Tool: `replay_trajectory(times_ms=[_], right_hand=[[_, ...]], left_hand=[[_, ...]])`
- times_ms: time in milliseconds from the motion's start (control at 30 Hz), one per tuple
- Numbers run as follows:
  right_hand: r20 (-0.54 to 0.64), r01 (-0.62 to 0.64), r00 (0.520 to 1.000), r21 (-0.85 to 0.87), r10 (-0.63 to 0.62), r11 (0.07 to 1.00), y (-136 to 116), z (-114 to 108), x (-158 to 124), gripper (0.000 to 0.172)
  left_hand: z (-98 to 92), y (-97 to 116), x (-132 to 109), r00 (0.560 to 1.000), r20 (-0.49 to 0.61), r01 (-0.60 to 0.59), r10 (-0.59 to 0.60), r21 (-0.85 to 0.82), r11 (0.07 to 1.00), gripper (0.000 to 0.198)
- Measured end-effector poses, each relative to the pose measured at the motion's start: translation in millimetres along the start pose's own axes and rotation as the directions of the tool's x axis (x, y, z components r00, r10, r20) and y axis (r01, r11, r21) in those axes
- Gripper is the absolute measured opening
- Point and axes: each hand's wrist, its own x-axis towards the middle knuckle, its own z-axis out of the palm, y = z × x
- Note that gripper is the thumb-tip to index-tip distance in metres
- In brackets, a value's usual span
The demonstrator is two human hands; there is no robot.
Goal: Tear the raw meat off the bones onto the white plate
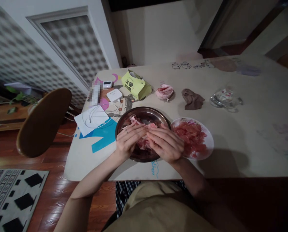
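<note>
Both my hands meet over a round metal bowl (144,159) near the table's front edge. My left hand (128,139), with a ring on one finger, curls its fingers over a pinkish-red piece of raw meat (143,142). Against the same meat, from the other side, press the bent fingers of my right hand (167,142). The fingertips of the two hands touch or nearly touch, and they hide part of the meat. Just right of the bowl lies a white plate (210,146) heaped with raw red meat strips (191,137), partly behind my right hand.
Behind the bowl stand a yellow-green packet (136,85), a crumpled pink-white bundle (164,92), a brown cloth (192,99) and a clear glass vessel (225,98). Left are a white box-shaped device (114,95), cables and white paper (92,120). A wooden chair (43,122) stands beside the table.
</note>
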Motion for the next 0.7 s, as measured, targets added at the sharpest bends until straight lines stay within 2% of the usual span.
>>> replay_trajectory(times_ms=[233, 367, 500, 700], right_hand=[[0.055, 0.021, 0.998, -0.074, -0.017, 0.997, -1.1, -0.9, -0.7, 0.025], [0.028, -0.002, 1.000, -0.032, 0.003, 0.999, -3.1, 1.6, -1.3, 0.026], [-0.017, -0.056, 0.998, 0.014, 0.057, 0.998, -6.2, 3.2, 2.4, 0.022], [-0.021, -0.175, 0.984, 0.099, 0.178, 0.980, -11.2, 3.6, 5.2, 0.020]], left_hand=[[-4.5, 0.6, -4.0, 0.996, 0.088, -0.045, 0.028, 0.196, 0.980, 0.039], [-6.1, 1.2, -5.1, 0.990, 0.109, -0.109, 0.087, 0.215, 0.971, 0.040], [-8.0, 1.5, -4.1, 0.985, 0.112, -0.156, 0.132, 0.237, 0.959, 0.039], [-12.1, 1.0, -2.0, 0.978, 0.131, -0.194, 0.165, 0.249, 0.949, 0.040]])
